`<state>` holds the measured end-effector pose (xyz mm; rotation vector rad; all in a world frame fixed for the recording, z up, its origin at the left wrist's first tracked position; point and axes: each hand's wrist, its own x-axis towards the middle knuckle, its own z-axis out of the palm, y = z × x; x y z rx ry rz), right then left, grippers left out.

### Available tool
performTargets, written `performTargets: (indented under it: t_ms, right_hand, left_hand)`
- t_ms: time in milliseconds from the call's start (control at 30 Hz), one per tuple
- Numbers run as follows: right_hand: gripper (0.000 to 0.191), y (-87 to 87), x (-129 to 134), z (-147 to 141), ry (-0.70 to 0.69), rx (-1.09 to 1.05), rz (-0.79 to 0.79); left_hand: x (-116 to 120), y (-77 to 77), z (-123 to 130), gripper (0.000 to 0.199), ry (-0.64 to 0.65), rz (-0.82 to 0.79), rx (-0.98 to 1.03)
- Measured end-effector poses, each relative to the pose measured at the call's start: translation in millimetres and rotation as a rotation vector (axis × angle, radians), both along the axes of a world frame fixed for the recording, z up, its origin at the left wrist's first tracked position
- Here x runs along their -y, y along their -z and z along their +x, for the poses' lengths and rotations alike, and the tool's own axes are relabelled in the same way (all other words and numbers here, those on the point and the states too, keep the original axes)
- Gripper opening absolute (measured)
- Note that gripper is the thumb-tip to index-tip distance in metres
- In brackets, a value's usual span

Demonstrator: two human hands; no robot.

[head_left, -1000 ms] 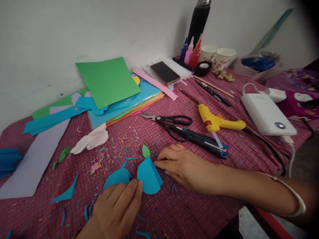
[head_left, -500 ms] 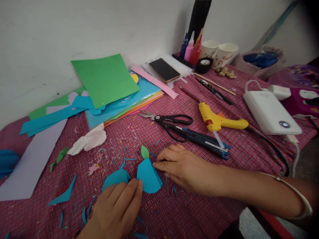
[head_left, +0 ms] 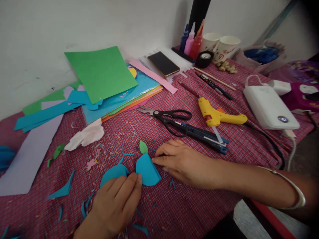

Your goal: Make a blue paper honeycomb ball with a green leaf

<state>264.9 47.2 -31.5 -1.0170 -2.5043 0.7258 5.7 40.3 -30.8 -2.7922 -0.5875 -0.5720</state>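
Evidently both hands worked at one folded blue paper (head_left: 147, 171), which lay between them on the tabletop (head_left: 184, 205), green leaf (head_left: 143, 147) at its top. Left hand (head_left: 116, 200): narrow grip, fingertips on the paper's left edge; could not tell whether it was pinched. Right hand (head_left: 183, 162): fingers bunched at the upper right edge, hold likewise unclear. Judged best: light, flat pressure, layers matched, no fresh creases.

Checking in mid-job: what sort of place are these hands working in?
It looks like a paper-craft work spot, perhaps in a home: scissors, a yellow glue gun and blue paper offcuts lie about on a checked cloth.
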Motion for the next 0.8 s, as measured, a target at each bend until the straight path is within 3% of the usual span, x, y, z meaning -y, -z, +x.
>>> performTargets:
  t_ms: [800]
  right_hand:
    - [0.016,-3.1,-2.7,5.7,-0.022,-0.129,-0.070]
  left_hand:
    - [-1.3,-6.9,5.2,0.021,0.050,-0.003,-0.058]
